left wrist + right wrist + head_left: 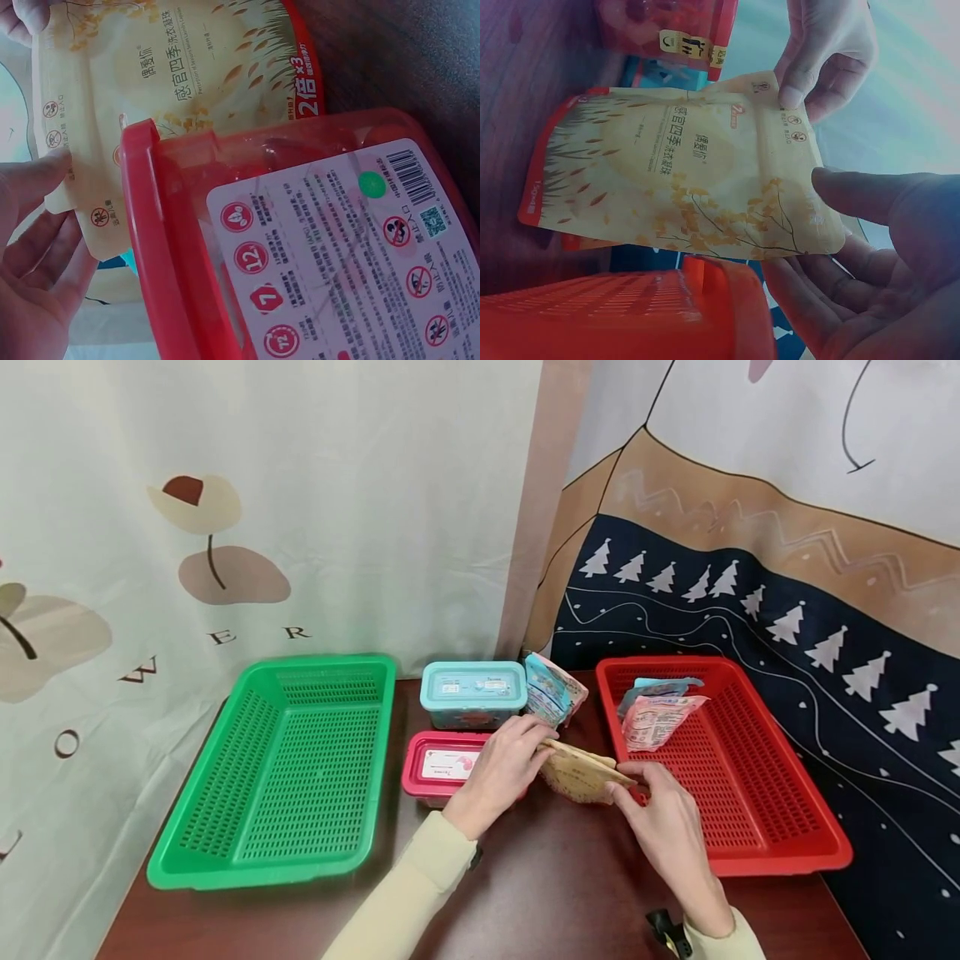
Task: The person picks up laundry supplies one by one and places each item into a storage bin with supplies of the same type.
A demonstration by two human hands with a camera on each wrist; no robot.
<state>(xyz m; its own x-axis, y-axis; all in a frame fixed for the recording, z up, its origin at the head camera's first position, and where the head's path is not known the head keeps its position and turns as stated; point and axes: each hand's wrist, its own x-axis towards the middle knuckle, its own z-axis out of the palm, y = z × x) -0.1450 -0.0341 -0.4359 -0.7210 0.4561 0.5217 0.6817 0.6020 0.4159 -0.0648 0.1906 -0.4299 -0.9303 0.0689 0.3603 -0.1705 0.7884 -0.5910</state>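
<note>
Head view, yellow pouch (576,778), brown table (543,893), printed curtains (390,527)

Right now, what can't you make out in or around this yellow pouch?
- All views: the inside of the yellow pouch, hidden by its printed sides.
- Head view: part of the pink-lidded box, hidden by the left hand.
- Head view: part of the blue packet in the red basket, behind the pink packet.
- Right wrist view: much of the red basket, cut off by the bottom edge.

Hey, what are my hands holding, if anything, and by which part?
A yellow pouch, pinched by its top edge: left hand near one corner, right hand near the other.
</note>
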